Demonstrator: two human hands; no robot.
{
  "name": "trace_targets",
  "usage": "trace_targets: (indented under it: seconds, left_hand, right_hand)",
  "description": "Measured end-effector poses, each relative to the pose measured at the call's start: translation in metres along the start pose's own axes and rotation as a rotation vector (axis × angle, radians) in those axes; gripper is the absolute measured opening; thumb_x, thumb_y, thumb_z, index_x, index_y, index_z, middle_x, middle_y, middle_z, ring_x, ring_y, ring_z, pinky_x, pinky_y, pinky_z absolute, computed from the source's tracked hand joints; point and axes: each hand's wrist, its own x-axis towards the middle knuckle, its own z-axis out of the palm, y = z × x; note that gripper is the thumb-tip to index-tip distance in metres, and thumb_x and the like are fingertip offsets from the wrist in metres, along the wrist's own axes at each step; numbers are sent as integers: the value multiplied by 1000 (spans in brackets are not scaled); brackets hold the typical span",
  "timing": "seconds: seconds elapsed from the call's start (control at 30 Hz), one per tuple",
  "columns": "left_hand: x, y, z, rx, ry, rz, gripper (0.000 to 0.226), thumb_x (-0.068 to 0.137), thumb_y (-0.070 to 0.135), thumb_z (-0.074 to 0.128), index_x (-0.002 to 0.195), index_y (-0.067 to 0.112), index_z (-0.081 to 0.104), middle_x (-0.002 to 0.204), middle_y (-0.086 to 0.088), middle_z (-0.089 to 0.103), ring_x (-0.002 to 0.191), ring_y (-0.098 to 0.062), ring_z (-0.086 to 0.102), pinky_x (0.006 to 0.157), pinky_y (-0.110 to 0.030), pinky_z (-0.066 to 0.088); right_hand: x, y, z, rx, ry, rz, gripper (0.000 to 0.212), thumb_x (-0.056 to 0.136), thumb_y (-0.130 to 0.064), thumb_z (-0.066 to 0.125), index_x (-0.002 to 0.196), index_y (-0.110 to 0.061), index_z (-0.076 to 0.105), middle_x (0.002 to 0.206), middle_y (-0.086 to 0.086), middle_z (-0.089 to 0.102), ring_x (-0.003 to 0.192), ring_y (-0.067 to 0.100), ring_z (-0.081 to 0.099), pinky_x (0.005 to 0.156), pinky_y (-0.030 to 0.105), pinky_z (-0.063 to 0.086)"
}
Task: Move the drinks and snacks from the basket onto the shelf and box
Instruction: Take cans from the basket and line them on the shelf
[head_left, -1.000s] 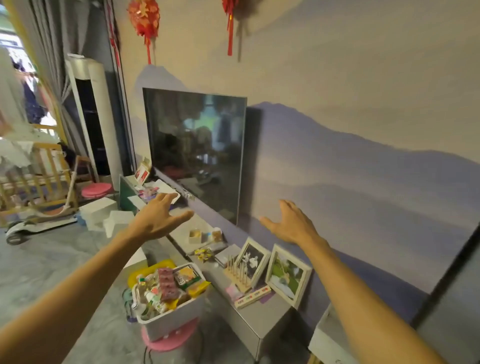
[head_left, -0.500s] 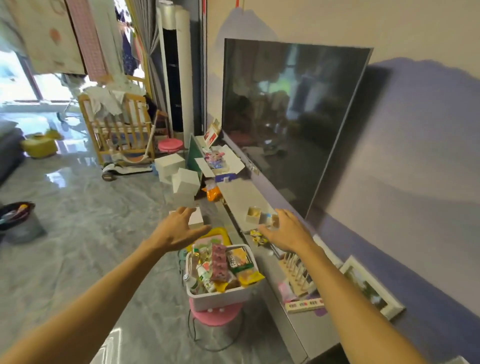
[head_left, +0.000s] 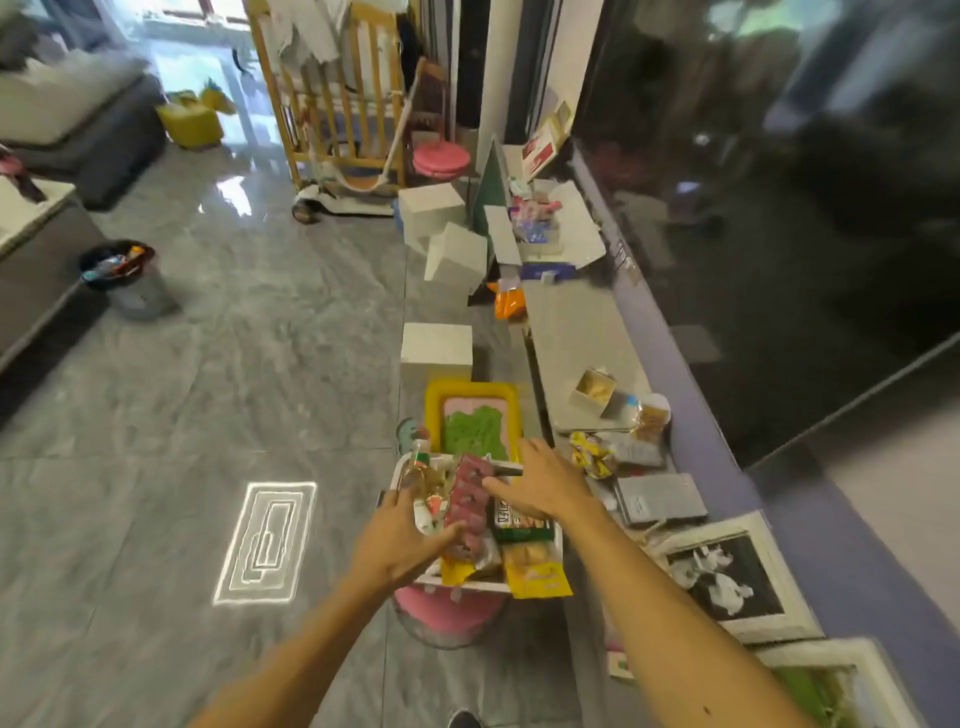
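Note:
A white basket (head_left: 467, 585) packed with snacks and drinks sits on a pink stool (head_left: 447, 613) beside the low grey shelf (head_left: 576, 332). Inside it lie a pink snack strip (head_left: 467, 499), a green packet (head_left: 519, 522), a yellow packet (head_left: 535, 571) and small bottles (head_left: 423, 483). My left hand (head_left: 400, 540) hovers over the basket's left side, fingers spread, near the bottles. Over the basket's right side, my right hand (head_left: 545, 486) is spread with nothing in it. A white box (head_left: 436, 345) stands on the floor beyond the basket.
A yellow tray (head_left: 470, 395) with green stuff lies between basket and box. On the shelf are small cartons (head_left: 592, 389), a yellow wrapper (head_left: 592, 454), a grey book (head_left: 660, 499) and framed pictures (head_left: 727, 577). More white boxes (head_left: 457, 249), a wooden crib (head_left: 337, 104) and a bin (head_left: 124, 275) stand farther off.
My view has tilted down from the wall and screen to the basket. Both hands have dropped from in front of the shelf to just over the basket's contents.

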Motion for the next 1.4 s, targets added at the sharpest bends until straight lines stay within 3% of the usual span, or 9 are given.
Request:
trace_targets:
  seconds: [0.17, 0.3, 0.53, 0.8, 1.0, 1.13, 1.2, 1.33, 1.4]
  left_hand:
    - [50, -46, 87, -163, -33, -156, 83, 63, 89, 69, 126, 36, 54, 117, 8, 66, 106, -16, 67, 90, -40, 58]
    - [98, -78, 143, -207, -58, -282, 95, 58, 89, 66, 130, 28, 52, 122, 5, 67, 111, -22, 68, 93, -43, 57]
    - [123, -99, 197, -248, 26, -299, 72, 73, 66, 82, 126, 27, 54, 115, 6, 50, 101, -16, 58, 83, -31, 48]
    - [122, -109, 194, -337, 22, -266, 62, 66, 38, 98, 113, 23, 59, 108, 4, 62, 96, -17, 63, 83, -37, 57]
    - [118, -90, 131, -248, -73, -59, 60, 53, 31, 99, 94, 45, 58, 93, 22, 67, 80, -3, 66, 61, -20, 54]
    - [120, -40, 67, -169, -134, 155, 57, 58, 28, 93, 102, 47, 62, 103, 21, 70, 92, -6, 70, 75, -30, 58]
    - [123, -9, 38, -125, -141, 271, 60, 61, 21, 91, 110, 45, 65, 106, 19, 72, 94, -6, 70, 77, -27, 57]
    - [116, 67, -13, -12, -157, 500, 69, 69, 24, 93, 131, 35, 64, 125, 13, 65, 109, -15, 66, 92, -39, 57]
    - [102, 105, -35, 14, -185, 621, 72, 67, 24, 93, 132, 34, 63, 126, 12, 64, 110, -15, 65, 92, -38, 56]
  right_hand:
    - [114, 14, 75, -65, -124, -90, 117, 83, -82, 66, 168, -15, 24, 175, 8, 26, 157, 30, 33, 123, 47, 38]
    - [190, 27, 133, -107, -179, -155, 132, 74, -85, 74, 170, -13, 16, 177, 11, 18, 160, 33, 25, 127, 50, 32]
    - [247, 49, 191, 32, -305, -184, 165, 52, -86, 87, 171, -23, -7, 180, 5, -2, 165, 36, 3, 131, 58, 19]
    - [238, 64, 192, 233, -198, -160, 146, 47, -72, 97, 164, -25, 24, 162, 0, 29, 153, 30, 25, 123, 58, 35]
    - [171, 92, 163, 481, -55, -28, 136, 45, -78, 95, 156, -28, 33, 157, -2, 37, 147, 25, 41, 120, 50, 41]
    - [107, 108, 118, 680, 89, 92, 117, 43, -77, 97, 135, -33, 40, 132, -9, 61, 125, 17, 61, 102, 39, 54]
    - [72, 116, 85, 698, 173, 126, 113, 43, -82, 94, 131, -38, 37, 124, -17, 61, 118, 13, 62, 93, 30, 54]
    - [-10, 124, 19, 671, 355, 176, 103, 47, -84, 92, 131, -42, 50, 121, -20, 68, 111, 6, 67, 95, 38, 59]
    - [-59, 121, -9, 654, 479, 219, 88, 51, -83, 91, 122, -45, 55, 107, -29, 68, 98, -10, 64, 83, 24, 58]
